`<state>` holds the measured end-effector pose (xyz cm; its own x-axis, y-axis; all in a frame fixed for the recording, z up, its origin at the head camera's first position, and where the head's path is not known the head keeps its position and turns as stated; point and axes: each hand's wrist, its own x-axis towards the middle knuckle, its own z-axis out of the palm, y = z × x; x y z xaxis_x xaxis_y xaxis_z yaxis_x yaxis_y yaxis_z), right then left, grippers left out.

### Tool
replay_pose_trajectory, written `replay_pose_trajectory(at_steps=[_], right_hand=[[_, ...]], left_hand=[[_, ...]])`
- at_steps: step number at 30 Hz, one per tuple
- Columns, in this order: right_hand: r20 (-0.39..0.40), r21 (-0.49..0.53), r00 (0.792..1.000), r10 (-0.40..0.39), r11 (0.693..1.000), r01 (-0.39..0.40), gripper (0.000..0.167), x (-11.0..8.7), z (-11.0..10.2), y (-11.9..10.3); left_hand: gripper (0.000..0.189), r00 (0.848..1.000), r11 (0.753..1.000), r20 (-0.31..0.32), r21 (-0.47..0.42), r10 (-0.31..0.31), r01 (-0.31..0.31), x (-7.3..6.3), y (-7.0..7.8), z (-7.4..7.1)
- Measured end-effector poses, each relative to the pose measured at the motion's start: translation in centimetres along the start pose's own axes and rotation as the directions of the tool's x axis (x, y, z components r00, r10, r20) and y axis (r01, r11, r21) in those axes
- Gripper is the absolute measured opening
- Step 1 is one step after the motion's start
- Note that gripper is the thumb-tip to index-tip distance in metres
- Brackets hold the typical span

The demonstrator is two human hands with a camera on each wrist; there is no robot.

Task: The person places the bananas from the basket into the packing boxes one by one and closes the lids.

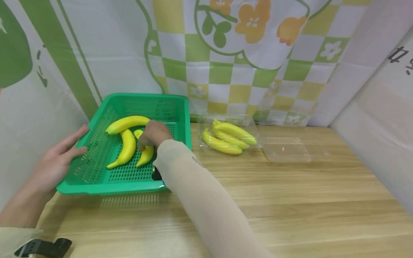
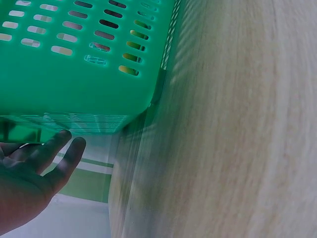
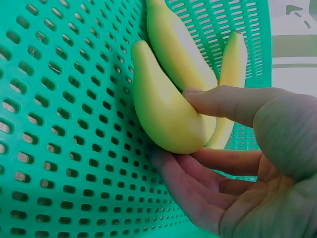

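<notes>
A green perforated basket (image 1: 135, 189) stands at the left of the table with three yellow bananas in it. My right hand (image 1: 155, 133) reaches inside and pinches the rightmost banana (image 3: 171, 106), thumb on top and fingers curled beneath. Beside it lies a second banana (image 1: 126, 149); a third banana (image 1: 127, 123) lies crosswise near the basket's back left. At the basket's left side my left hand (image 1: 59, 157) holds the rim, thumb and a finger overlapping it. In the left wrist view, two fingers (image 2: 69, 161) extend by the basket's outer wall.
Right of the basket, a clear plastic container (image 1: 255, 123) holds several bananas (image 1: 229, 138). A clear, flat plastic piece (image 1: 285, 148) lies beside it on the wooden table (image 1: 290, 204). A checked, patterned cloth (image 1: 219, 75) hangs behind, and pale walls stand at both sides.
</notes>
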<state>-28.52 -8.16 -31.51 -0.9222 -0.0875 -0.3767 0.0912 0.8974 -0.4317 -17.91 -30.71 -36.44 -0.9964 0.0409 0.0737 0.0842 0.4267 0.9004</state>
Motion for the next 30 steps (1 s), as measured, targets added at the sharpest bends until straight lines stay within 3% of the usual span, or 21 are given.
replay_pose_trajectory(at_steps=[8, 14, 30], right_hand=[[-0.036, 0.048, 0.999, -0.006, 0.999, 0.008, 0.022, -0.1, -0.1, 0.1], [-0.117, 0.124, 0.993, -0.036, 0.991, 0.050, 0.016, 0.2, 0.0, 0.6], [-0.289, 0.149, 0.957, -0.020, 0.987, 0.066, 0.024, 0.9, -0.6, 0.2]], left_hand=[[0.059, 1.000, 1.000, -0.015, -0.005, 0.000, 0.000, 0.0, -0.1, 0.2], [0.059, 1.000, 1.000, -0.010, 0.004, -0.001, 0.001, -0.1, 0.0, 0.3], [0.059, 1.000, 1.000, -0.005, -0.019, -0.010, 0.010, -0.1, 0.0, 0.3]])
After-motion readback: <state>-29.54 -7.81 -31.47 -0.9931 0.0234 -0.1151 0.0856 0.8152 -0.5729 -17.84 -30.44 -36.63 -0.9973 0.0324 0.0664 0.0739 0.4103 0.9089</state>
